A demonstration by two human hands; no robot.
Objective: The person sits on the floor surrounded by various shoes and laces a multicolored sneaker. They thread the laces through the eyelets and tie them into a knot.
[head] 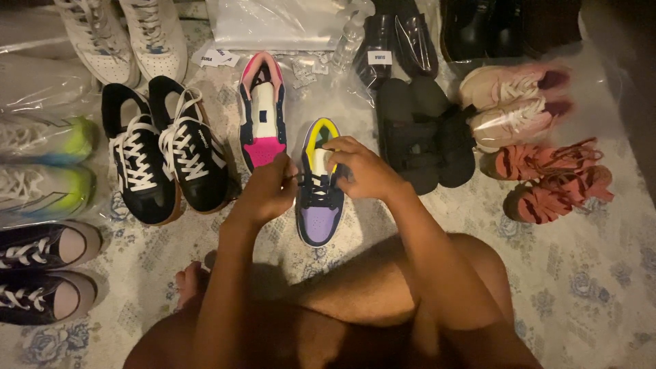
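Lacing is in hand: the left hand (268, 190) pinches a black lace end, and the right hand (361, 167) grips the tongue of the purple-toed sneaker (318, 198), just right of the pink sneaker (262, 109). Threading the next eyelet likely needs a steady tongue.

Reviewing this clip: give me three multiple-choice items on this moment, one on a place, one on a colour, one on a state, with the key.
1. Where is the pink sneaker?
A. Just left of the purple-toed sneaker
B. On the person's knee
C. Inside a box

2. What colour are the laces on the black sneaker pair?
A. Red
B. White
C. Green

3. What is the left hand doing?
A. Lying flat on the rug
B. Pinching a dark lace
C. Holding a bottle

Key: 1 A, they lie side by side; 2 B, white lacing shows; 3 B, the right hand holds the tongue.
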